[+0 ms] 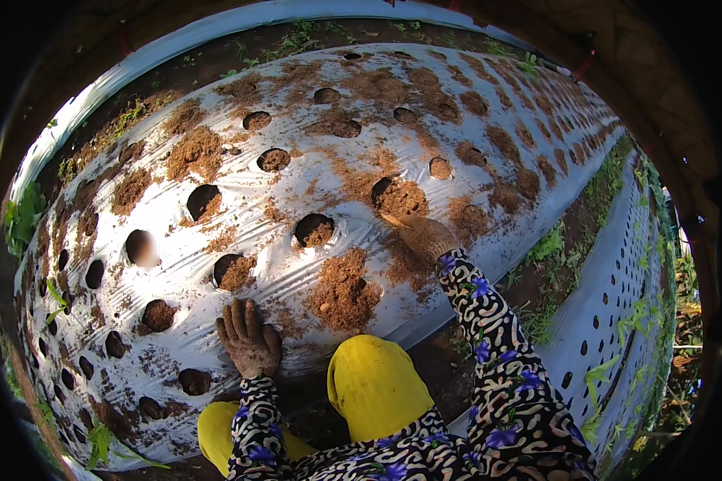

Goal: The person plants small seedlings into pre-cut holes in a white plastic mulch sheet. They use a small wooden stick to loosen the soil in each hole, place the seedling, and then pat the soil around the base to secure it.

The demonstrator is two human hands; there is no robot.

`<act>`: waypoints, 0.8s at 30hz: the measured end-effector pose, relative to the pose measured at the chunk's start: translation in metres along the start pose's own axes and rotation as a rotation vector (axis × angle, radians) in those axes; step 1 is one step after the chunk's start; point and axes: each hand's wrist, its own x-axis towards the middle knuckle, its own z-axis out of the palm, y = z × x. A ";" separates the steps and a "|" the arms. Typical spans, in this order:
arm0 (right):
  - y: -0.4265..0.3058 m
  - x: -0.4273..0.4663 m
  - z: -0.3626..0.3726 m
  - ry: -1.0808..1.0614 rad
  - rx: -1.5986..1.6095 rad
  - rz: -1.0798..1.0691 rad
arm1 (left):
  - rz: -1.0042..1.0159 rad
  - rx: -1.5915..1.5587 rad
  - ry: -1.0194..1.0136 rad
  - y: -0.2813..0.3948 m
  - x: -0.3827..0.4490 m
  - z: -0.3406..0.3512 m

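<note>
White plastic mulch film (277,210) covers a raised bed and has rows of round holes. My left hand (249,340), coated in brown soil, rests palm down on the film with fingers apart, just below a hole partly filled with crumbly brown material. My right hand (422,233), also soil-covered, reaches over the film beside a heap of loose brown material (404,197) at a hole; its fingers are partly hidden in shade and dirt, and I cannot tell whether they grip anything. Another brown heap (344,291) lies between my hands.
My knees in yellow trousers (373,385) are against the bed's near edge. A second film-covered bed with holes (601,300) runs along the right, beyond a weedy soil strip (544,258). Green leaves (24,219) grow at the left edge. A dark brim frames the view above.
</note>
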 end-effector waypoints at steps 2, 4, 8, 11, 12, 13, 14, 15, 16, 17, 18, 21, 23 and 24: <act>0.003 -0.020 0.024 0.047 0.130 0.036 | -0.011 -0.007 -0.018 0.001 0.000 -0.001; -0.009 -0.037 0.036 0.108 0.381 0.109 | -0.012 -0.002 -0.022 0.001 0.002 -0.002; -0.055 -0.073 0.055 0.200 0.935 0.186 | 0.009 -0.023 0.018 0.001 0.001 -0.002; -0.059 -0.118 0.046 0.032 1.261 0.409 | 0.013 -0.021 0.023 0.000 0.000 -0.001; -0.058 -0.135 0.040 0.007 1.301 0.445 | 0.013 -0.019 0.018 0.000 0.000 -0.001; -0.058 -0.153 0.034 0.047 1.199 0.400 | 0.014 -0.016 0.015 0.000 0.000 -0.001; -0.059 -0.173 0.029 0.156 1.016 0.276 | 0.005 -0.012 0.009 0.000 0.001 -0.001; -0.062 -0.190 0.026 0.258 0.835 0.156 | 0.012 -0.011 0.017 0.000 0.001 -0.001; -0.066 -0.201 0.024 0.279 0.744 0.143 | 0.010 -0.008 0.019 0.001 0.001 -0.001; -0.069 -0.210 0.023 0.296 0.661 0.135 | 0.005 -0.002 0.013 0.001 0.001 -0.001; -0.076 -0.214 0.026 0.273 0.567 0.155 | 0.007 -0.006 0.017 0.002 0.001 -0.001; -0.094 -0.193 0.042 0.150 0.632 -0.036 | 0.012 -0.002 0.018 0.001 0.001 0.000; -0.098 -0.161 0.055 0.157 0.543 -0.204 | 0.018 0.002 0.028 0.001 0.001 0.001; -0.096 -0.142 0.060 0.189 0.447 -0.276 | 0.019 0.007 0.027 0.000 0.001 0.002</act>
